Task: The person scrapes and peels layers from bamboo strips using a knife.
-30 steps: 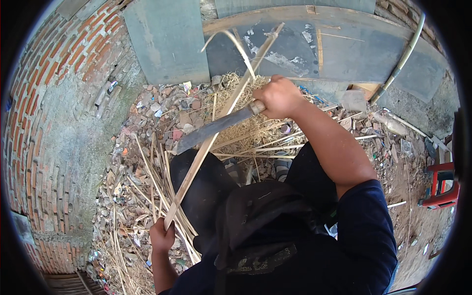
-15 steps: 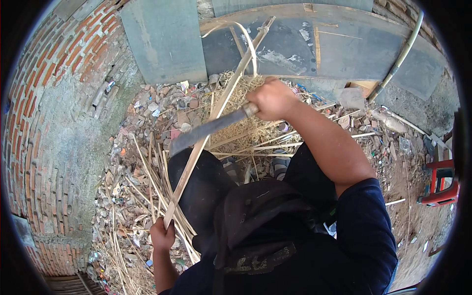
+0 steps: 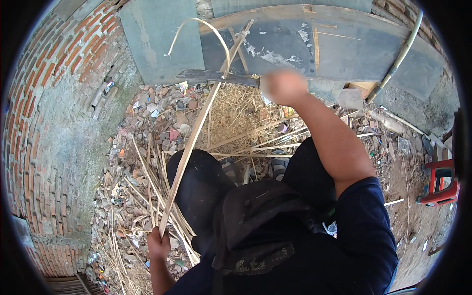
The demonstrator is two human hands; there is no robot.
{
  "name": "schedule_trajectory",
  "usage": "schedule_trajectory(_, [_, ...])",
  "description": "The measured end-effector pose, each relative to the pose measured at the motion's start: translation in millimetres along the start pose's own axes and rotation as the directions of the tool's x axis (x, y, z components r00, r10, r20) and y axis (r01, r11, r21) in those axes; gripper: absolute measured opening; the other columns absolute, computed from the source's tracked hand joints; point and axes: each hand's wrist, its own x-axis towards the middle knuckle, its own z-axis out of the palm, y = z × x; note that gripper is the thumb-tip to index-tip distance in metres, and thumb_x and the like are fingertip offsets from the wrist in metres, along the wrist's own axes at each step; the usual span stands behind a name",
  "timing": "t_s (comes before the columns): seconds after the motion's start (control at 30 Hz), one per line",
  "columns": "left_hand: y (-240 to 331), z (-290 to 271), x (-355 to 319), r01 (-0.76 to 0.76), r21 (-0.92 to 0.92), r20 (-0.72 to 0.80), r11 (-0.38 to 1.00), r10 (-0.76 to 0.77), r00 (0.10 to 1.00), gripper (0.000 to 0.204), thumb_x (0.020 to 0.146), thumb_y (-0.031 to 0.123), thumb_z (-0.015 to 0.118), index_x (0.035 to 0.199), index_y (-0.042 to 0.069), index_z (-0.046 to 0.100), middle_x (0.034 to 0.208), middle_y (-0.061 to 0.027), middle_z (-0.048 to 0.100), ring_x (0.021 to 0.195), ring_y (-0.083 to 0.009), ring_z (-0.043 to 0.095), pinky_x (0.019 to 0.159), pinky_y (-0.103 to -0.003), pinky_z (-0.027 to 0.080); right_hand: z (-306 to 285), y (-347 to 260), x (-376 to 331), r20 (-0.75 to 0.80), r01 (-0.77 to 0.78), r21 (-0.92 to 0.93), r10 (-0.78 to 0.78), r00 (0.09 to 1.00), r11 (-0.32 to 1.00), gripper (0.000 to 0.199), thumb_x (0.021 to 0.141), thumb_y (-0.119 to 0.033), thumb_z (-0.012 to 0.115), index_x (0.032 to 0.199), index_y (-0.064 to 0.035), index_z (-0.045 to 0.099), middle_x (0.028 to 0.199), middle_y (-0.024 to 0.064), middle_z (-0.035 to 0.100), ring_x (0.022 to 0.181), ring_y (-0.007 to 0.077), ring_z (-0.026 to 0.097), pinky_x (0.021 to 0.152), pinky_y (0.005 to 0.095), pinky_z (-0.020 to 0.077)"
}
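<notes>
My left hand (image 3: 159,243), low on the left, is closed around the near end of a long pale strip (image 3: 194,135) that looks like split bamboo. The strip slants over my left thigh toward the dark panels ahead. Near its far end, a thin shaving (image 3: 197,20) curls up and to the left, still attached. My right hand (image 3: 284,87), smeared by motion, grips a machete at the far side. The machete's dark blade (image 3: 216,76) points left and lies across the strip near the foot of the curl.
A heap of fine shavings (image 3: 236,110) lies on the rubble ground beyond my feet. More pale strips (image 3: 162,196) are bundled beside my left leg. A brick wall (image 3: 49,147) stands at the left, panels (image 3: 280,44) ahead, and a red plastic stool (image 3: 440,184) at the right.
The machete has slid along the strip away from me, from near my knee to the far end. The shaving curl has swung left. My left hand has shifted slightly nearer.
</notes>
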Motion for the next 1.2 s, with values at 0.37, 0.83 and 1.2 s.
schedule_trajectory(0.37, [21.3,4.1,9.2,0.005,-0.046,0.05,0.999,-0.003,0.999,0.028,0.088,0.016,0.069,0.073,0.001,0.051,0.06,-0.0219,0.056,0.055,-0.0427,0.057,0.052,-0.043,0.044,9.1,-19.5,-10.8,0.162,0.2,0.214,-0.237,0.958,0.956,0.014,0.078,-0.023,0.067,0.088,-0.0139,0.072,0.087,0.0128,0.073,0.084,0.0329,0.071,0.081,0.0461,0.0553])
schedule_trajectory(0.83, [-16.4,-6.5,3.9,0.05,-0.088,0.047,0.995,-0.046,0.998,0.022,0.086,0.013,0.069,0.075,0.0,0.055,0.061,-0.0213,0.058,0.052,-0.0408,0.056,0.052,-0.043,0.044,-0.9,13.9,-2.7,0.099,0.024,0.107,-0.034,0.994,0.994,0.024,0.075,-0.022,0.066,0.096,-0.0133,0.073,0.092,0.0142,0.073,0.091,0.0351,0.07,0.083,0.0472,0.0562])
schedule_trajectory(1.2, [-44.2,-1.6,-10.2,-0.064,0.075,-0.009,0.995,0.065,0.998,0.015,0.08,0.01,0.065,0.074,0.003,0.053,0.063,-0.0224,0.06,0.059,-0.0459,0.06,0.053,-0.049,0.047,4.0,5.8,-0.4,-0.059,0.214,-0.179,-0.228,0.972,0.96,0.015,0.076,-0.023,0.067,0.088,-0.0163,0.071,0.081,0.0089,0.072,0.081,0.028,0.071,0.083,0.0419,0.0552])
